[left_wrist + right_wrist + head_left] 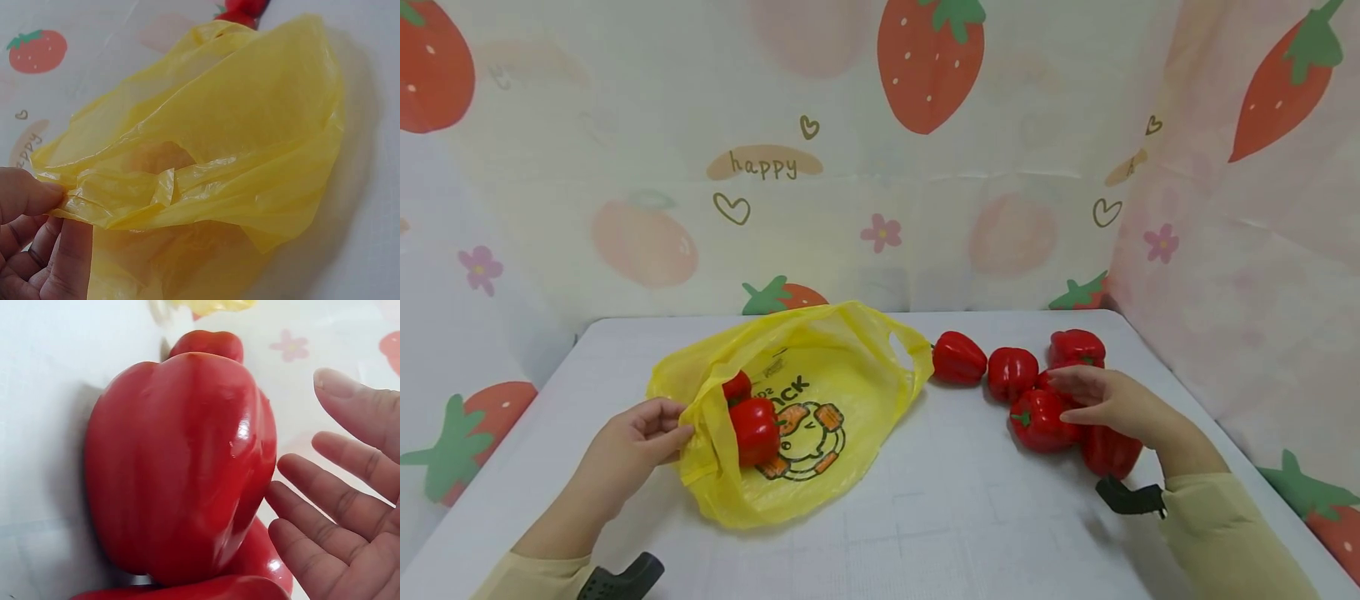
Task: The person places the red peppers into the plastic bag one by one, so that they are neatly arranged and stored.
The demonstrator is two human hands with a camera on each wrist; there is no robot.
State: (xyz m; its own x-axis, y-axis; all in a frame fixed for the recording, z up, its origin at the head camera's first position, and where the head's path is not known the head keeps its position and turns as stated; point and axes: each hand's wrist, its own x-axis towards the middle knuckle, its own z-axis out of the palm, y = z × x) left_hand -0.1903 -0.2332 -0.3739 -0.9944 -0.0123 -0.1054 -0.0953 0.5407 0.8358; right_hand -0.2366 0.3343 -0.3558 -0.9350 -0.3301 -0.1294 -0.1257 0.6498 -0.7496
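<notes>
My left hand (642,446) pinches the left edge of a yellow plastic bag (850,467) between thumb and fingers; the left wrist view shows the gathered film (169,194) at the thumb. Two red bell peppers, one of them whole in sight (754,432), lie inside the bag's mouth over a printed cartoon face. On the right, my right hand (1108,406) hovers with its fingers spread over a cluster of red bell peppers. The nearest bell pepper (1041,422) has a green stem. In the right wrist view a large bell pepper (181,469) stands beside the extended fingertips.
Between bag and cluster, a bell pepper (958,359) touches the bag's right edge in the head view, with another pepper (1012,373) beside it. A pepper (1077,347) sits at the back. Strawberry-print cloth (880,167) hangs behind the white table (925,517).
</notes>
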